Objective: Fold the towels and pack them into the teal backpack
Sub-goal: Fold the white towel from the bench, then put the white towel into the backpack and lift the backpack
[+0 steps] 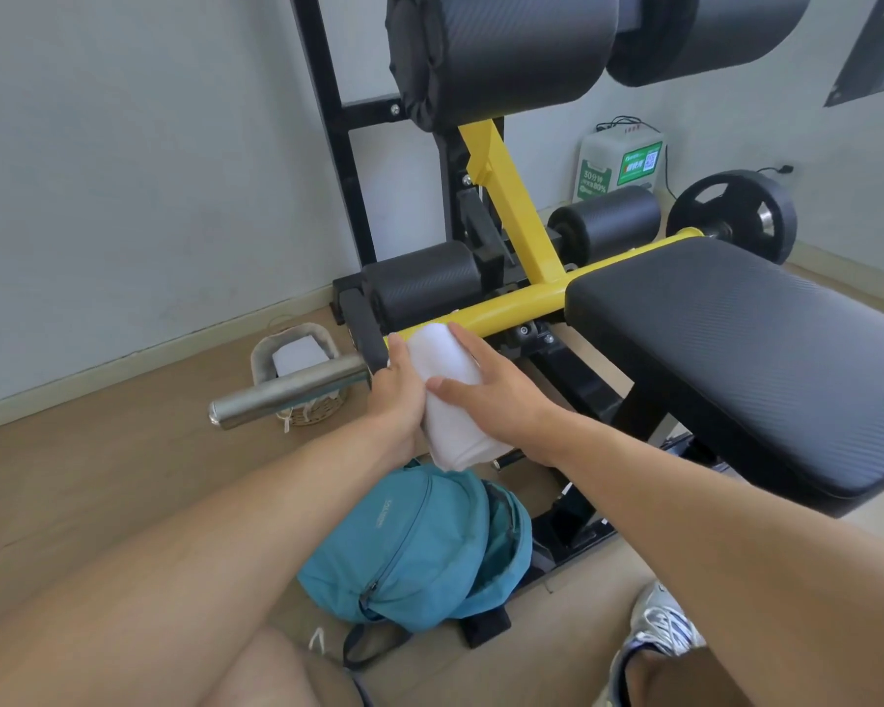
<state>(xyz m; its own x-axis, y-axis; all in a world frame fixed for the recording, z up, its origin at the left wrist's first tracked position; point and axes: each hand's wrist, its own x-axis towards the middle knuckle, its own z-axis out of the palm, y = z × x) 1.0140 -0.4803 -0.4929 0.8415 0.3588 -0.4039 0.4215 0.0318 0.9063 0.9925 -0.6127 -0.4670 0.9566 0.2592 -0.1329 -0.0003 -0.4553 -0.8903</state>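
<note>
Bare forearms fill the near view, both reaching forward to a white, soft terry towel (pixel 452 400) folded into a thick compact bundle and held in the air between the two hands. Left hand (pixel 396 395) grips the bundle's left side, fingers curled under and around it, thumb up along the edge. Right hand (pixel 496 387) presses on the top and right face, fingers spread and lightly bent over the cloth.

Directly below the hands: teal nylon backpack (pixel 419 543), slumped and limp on the floor, main zip apparently parted along its right edge; interior dark, contents not readable.

Judged step: finishing the fold, then lowering it in. To do it well, keep both palms squeezing so the layers do not spring open; the bag's thin fabric will likely collapse, so one hand should probably spread the mouth while the other feeds the bundle in narrow end first.

Beyond the hands: glossy yellow steel tube (pixel 506 303), smooth chrome bar (pixel 287 392) off the left hand, ribbed black padded bench (pixel 736 349) off the right. Farther left, a woven basket (pixel 297 372) holds something white, possibly another towel.
</note>
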